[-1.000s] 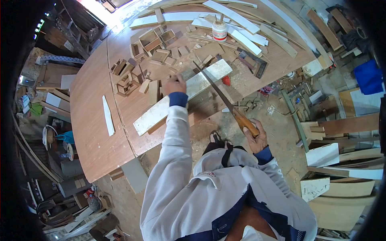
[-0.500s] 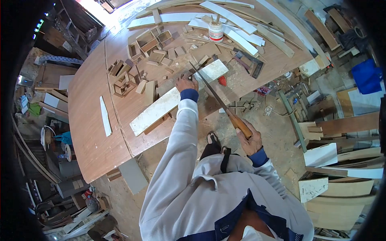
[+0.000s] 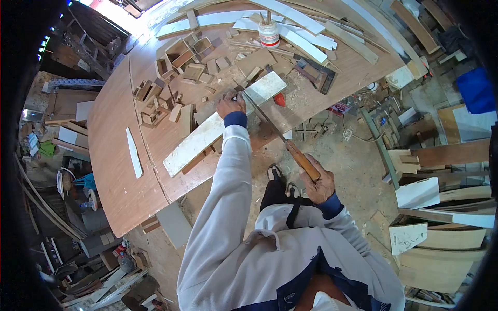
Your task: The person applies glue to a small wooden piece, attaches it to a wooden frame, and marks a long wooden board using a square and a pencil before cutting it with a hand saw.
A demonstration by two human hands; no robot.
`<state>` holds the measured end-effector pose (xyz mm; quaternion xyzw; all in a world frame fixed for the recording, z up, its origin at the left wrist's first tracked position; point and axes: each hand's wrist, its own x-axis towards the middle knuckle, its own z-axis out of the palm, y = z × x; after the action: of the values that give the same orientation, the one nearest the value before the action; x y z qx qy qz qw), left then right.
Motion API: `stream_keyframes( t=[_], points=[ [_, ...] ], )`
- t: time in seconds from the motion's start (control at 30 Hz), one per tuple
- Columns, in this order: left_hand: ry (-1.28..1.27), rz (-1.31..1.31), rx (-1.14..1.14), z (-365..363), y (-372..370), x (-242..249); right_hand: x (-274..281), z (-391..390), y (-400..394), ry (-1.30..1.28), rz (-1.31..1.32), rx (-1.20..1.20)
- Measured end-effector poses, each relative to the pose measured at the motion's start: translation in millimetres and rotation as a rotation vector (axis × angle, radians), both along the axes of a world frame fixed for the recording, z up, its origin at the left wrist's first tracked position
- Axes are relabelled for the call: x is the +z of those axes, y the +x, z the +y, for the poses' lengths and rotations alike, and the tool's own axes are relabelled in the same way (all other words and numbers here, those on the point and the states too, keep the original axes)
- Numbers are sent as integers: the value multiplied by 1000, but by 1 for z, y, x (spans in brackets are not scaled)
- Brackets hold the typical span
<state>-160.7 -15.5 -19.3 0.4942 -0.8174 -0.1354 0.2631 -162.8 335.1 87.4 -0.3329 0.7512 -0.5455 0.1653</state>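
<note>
My right hand (image 3: 319,181) is closed around the wooden handle of a handsaw (image 3: 265,118). The saw's narrow blade slants up and to the left, crossing a long white board (image 3: 194,143) near its far end. Just left of the blade, my left hand (image 3: 232,103) rests on the board with its fingers bent over it. The board lies diagonally on the brown worktable (image 3: 116,176), and wood pieces show under its near end. Part of the left fingers and the exact contact of blade and board are hard to make out.
Small wooden boxes (image 3: 179,53) and offcuts lie beyond my left hand. A white glue tub (image 3: 268,35), a carpenter's square (image 3: 327,82) and a red object (image 3: 280,99) are on the table. Stacked boards (image 3: 441,238) stand at the right, beyond the table edge.
The saw and my right hand have drawn back slightly toward my body. My left hand stays at the same place on the board. The whole view has shifted a little.
</note>
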Motion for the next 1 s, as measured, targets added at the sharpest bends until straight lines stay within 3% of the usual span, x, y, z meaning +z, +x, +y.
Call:
stream_keyframes(
  t=[0.27, 0.47, 1.0],
  points=[
    [10, -8, 0, -2, 0, -5, 9, 2, -4, 24, 22, -1],
    [104, -22, 28, 10, -2, 18, 12, 6, -5, 17, 86, 20],
    [-76, 43, 33, 7, -2, 6, 14, -4, -3, 27, 121, 36]
  ],
)
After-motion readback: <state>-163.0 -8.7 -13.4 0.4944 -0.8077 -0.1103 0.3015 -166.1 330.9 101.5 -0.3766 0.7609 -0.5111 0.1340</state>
